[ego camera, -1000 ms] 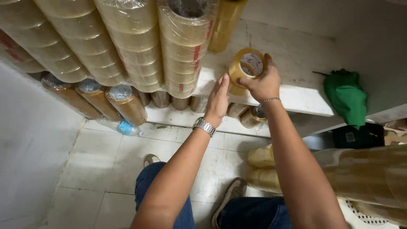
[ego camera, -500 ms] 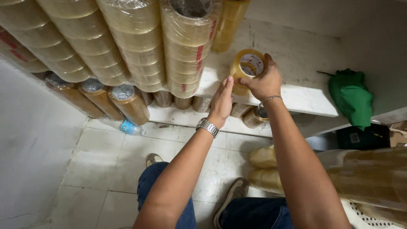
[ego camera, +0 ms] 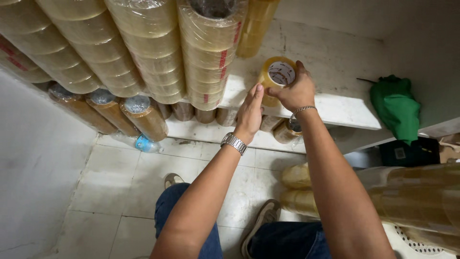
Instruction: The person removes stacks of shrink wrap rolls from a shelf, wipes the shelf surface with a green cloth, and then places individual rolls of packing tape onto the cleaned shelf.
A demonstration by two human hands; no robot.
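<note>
Right hand: my right hand (ego camera: 296, 91) grips a stack of yellowish tape rolls (ego camera: 275, 79), fingers curled over the top roll's rim and around its 3 o'clock side; a thin bracelet (ego camera: 303, 110) sits on that wrist.

Left hand: my left hand (ego camera: 250, 112) lies flat with fingers straight and close together, tips touching the stack's 9 o'clock side; it holds nothing. A metal watch (ego camera: 234, 143) circles the wrist.

Tape stack: it stands on the white shelf (ego camera: 335, 103), tilted a little, at about 12 o'clock from my hands; the top roll's white core faces me.

At 9 to 11 o'clock: tall wrapped columns of tape rolls (ego camera: 211, 52) fill the shelf, the nearest column just beside my left fingertips.

Under the shelf: brown tape columns (ego camera: 143, 117) lean at 9 o'clock, and more rolls sit directly below my hands; I can't tell how many.

At 3 o'clock: a green folded cloth or bag (ego camera: 395, 105) lies on the shelf's end, well apart from the stack.

At 4 o'clock: a clear wrapped bundle of rolls (ego camera: 417, 201) lies near my right forearm.

At 6 o'clock: my jeans and shoes (ego camera: 261, 225) on the white tiled floor (ego camera: 120, 192).
</note>
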